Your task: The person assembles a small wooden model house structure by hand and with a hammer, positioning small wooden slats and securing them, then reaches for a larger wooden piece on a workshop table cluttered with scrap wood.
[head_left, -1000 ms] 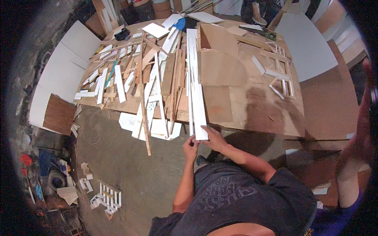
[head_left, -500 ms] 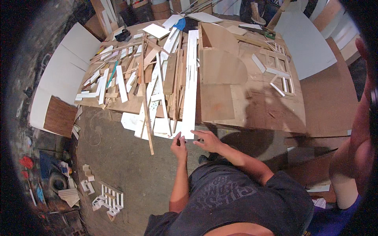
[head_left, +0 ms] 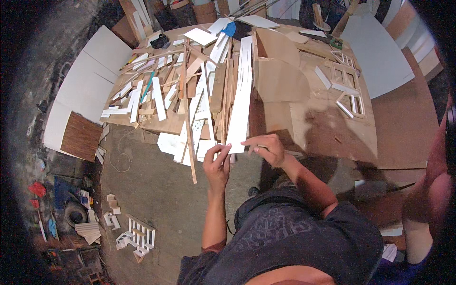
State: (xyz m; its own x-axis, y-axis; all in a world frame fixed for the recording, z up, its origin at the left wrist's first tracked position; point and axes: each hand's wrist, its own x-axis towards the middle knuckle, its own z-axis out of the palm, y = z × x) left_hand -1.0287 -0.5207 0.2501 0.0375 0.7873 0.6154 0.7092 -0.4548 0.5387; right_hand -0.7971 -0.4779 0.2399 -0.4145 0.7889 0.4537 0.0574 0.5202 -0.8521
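A long white board (head_left: 241, 104) lies lengthwise on the worktable, its near end over the front edge. My left hand (head_left: 217, 166) is closed at the board's near left corner, thumb and fingertips on it. From the other side, my right hand (head_left: 269, 149) has its index finger against the right edge near the same end, the other fingers curled. Part of its grip is hidden. Narrow gaps show along the board's far part, where other strips lie with it. Left of it, a thin wooden strip (head_left: 191, 142) sticks out past the table edge.
White and brown offcuts (head_left: 159, 99) are heaped on the table's left half. Brown panels (head_left: 282, 80) and small frames (head_left: 356, 104) lie to the right. A slatted white piece (head_left: 141, 233) is on the floor at lower left. Another person's arm (head_left: 422, 209) shows at far right.
The view has shifted slightly. My right hand has moved onto the board's right edge, and the near end of the board sits a little farther from me. My left hand stays at its corner.
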